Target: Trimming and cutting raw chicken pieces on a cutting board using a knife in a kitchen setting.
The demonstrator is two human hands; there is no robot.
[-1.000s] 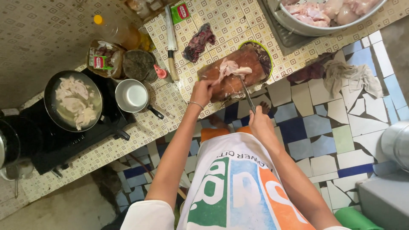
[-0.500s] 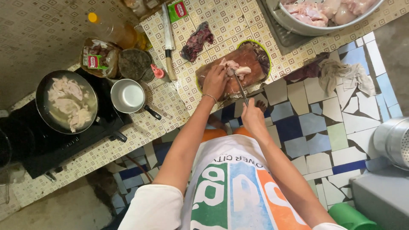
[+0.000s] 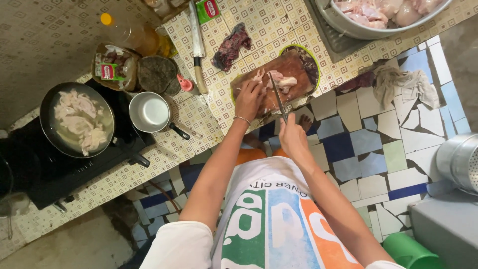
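While our left hand [image 3: 249,99] presses flat on the meat [image 3: 276,82] on the board [image 3: 294,69], our right hand [image 3: 293,137], fisted round the knife [image 3: 277,97], sits nearer us, blade pointing far across the meat.

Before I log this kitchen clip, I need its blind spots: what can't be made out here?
Head view, the only one:
- Raw meat on the cutting board: partly covered by the left hand and the knife.
- Knife handle: hidden inside the right hand.
- Big metal bowl of raw chicken: cut off by the top edge.
- Metal strainer: cut off by the right edge.
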